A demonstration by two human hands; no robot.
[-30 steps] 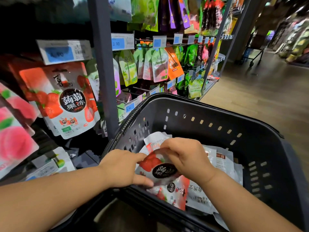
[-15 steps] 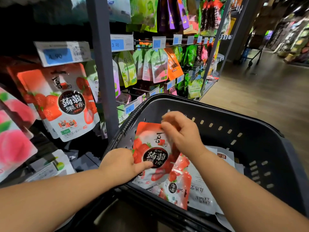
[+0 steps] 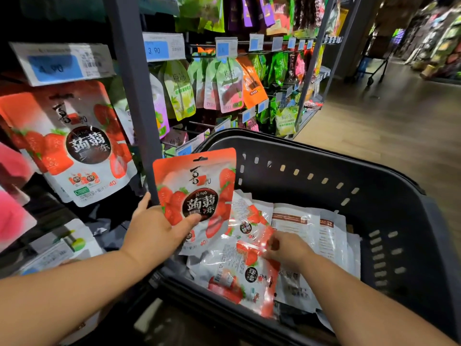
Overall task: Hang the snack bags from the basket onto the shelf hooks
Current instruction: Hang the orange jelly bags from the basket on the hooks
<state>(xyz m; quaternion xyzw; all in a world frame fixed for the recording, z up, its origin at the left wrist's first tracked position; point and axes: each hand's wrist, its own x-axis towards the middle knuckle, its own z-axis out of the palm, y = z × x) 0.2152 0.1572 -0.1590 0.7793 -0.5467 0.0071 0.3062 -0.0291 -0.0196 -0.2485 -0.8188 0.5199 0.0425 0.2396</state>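
- left hand [image 3: 154, 231]: grasps the lower part of the strawberry bag [image 3: 197, 186], thumb across its front.
- strawberry bag: upright, long axis vertical, hang hole uppermost, above the left rim of the basket [image 3: 324, 171].
- right hand [image 3: 287, 248]: pinches the red edge of a second bag [image 3: 244, 270].
- basket: holds flat, overlapping bags.

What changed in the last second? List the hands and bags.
The left hand took over the strawberry bag and raised it upright above the basket. The right hand let go of it, dropped back into the basket and now pinches a second bag there. The basket, the other bags in it and the shelf bags stayed put.
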